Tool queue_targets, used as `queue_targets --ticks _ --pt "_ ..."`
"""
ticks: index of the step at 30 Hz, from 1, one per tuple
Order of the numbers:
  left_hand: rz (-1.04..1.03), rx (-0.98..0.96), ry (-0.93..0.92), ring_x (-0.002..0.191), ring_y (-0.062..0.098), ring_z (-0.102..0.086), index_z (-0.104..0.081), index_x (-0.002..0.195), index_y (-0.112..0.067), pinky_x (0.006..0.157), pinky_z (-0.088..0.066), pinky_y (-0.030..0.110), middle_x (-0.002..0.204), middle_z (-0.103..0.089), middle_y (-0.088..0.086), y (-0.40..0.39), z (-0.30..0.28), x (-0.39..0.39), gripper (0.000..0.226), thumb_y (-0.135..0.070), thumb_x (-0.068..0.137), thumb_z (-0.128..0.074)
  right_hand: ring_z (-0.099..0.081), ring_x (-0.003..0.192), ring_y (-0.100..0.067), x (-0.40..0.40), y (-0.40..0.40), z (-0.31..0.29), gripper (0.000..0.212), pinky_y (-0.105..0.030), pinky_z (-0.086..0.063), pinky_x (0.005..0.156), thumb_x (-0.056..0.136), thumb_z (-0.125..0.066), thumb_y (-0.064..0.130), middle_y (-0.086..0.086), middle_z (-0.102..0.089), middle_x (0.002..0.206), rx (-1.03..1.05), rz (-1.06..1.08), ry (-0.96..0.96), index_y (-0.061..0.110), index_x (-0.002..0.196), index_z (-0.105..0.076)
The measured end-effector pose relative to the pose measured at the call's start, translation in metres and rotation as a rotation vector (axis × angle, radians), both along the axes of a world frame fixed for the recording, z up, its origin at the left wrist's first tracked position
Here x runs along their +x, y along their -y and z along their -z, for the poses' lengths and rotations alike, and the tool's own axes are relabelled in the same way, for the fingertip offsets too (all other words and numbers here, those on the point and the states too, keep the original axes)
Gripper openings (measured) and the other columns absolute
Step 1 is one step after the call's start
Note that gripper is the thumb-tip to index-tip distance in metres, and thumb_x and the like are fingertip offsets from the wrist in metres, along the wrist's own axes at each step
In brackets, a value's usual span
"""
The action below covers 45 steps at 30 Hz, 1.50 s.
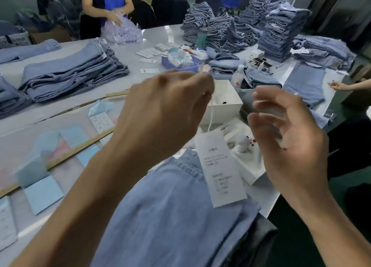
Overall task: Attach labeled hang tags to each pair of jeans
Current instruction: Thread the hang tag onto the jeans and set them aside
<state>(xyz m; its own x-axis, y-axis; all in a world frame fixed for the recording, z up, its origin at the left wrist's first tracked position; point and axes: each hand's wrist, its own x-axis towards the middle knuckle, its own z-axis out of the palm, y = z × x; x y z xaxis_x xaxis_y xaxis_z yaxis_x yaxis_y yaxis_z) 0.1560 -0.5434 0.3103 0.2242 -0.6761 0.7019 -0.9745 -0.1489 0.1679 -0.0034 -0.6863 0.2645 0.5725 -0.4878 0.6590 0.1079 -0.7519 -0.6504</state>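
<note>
The left hand [166, 104] pinched the white string [210, 114], the hang tag [219, 168] dangling below it, long axis near vertical, over the jeans [170, 216] on the counter [160, 35]. The right hand [289, 134] hovered spread beside (nearer the tag, blurred).

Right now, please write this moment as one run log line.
left hand: pinches string, hang tag dangles | right hand: open, holds nothing | jeans: flat below tag | step: tag not yet attached
</note>
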Motion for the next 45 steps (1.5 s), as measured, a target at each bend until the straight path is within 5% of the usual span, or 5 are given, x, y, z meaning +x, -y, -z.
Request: queue_targets --ticks 12,17,24,32,45 --pt "0.275 -0.089 -0.277 0.079 0.014 -0.069 -0.066 0.12 -0.025 0.062 -0.06 0.039 0.095 -0.072 -0.007 0.068 0.037 -0.02 0.024 -0.036 0.1 -0.057 -0.07 0.067 -0.016 -0.025 0.034 0.003 0.008 -0.021 -0.056 0.063 0.095 -0.071 0.031 0.001 -0.074 0.083 0.172 -0.022 0.062 0.029 0.102 -0.074" --pt "0.282 0.76 -0.511 0.111 0.019 -0.062 -0.072 0.114 -0.018 0.096 -0.048 0.038 0.116 -0.071 -0.001 0.07 0.144 -0.01 0.032 -0.043 0.099 -0.06 -0.066 0.076 -0.002 -0.032 0.045 0.03 0.009 -0.011 -0.048 0.068 0.096 -0.068 0.026 0.015 -0.073 0.089 0.117 0.118 -0.126 0.033 0.095 -0.072" --pt "0.301 0.225 -0.516 0.048 0.012 -0.04 -0.04 0.058 -0.017 0.05 -0.038 0.029 0.054 -0.043 0.0 0.025 0.155 -0.012 0.06 -0.054 0.106 -0.04 -0.061 0.074 -0.014 -0.041 0.059 0.055 0.019 -0.028 -0.047 0.066 0.098 -0.058 0.027 0.009 -0.069 0.089 -0.025 0.243 -0.293 0.017 0.099 -0.075" --pt "0.149 0.796 -0.281 0.108 0.01 -0.058 -0.067 0.116 -0.042 0.074 -0.04 0.029 0.12 -0.061 -0.02 0.057 0.129 -0.019 0.033 -0.06 0.089 -0.064 -0.054 0.074 -0.003 -0.033 0.081 0.036 0.017 -0.006 -0.036 0.07 0.1 -0.061 0.016 0.002 -0.064 0.091 -0.25 0.341 -0.243 0.012 0.109 -0.075" --pt "0.064 0.94 -0.503 0.067 0.025 -0.052 -0.046 0.06 -0.014 0.059 -0.037 0.032 0.065 -0.057 -0.001 0.113 0.166 -0.029 0.044 -0.044 0.084 -0.066 -0.071 0.08 0.003 -0.039 0.068 0.068 0.018 -0.017 -0.056 0.076 0.088 -0.075 0.027 0.016 -0.076 0.09 -0.051 0.183 -0.306 0.02 0.103 -0.079"
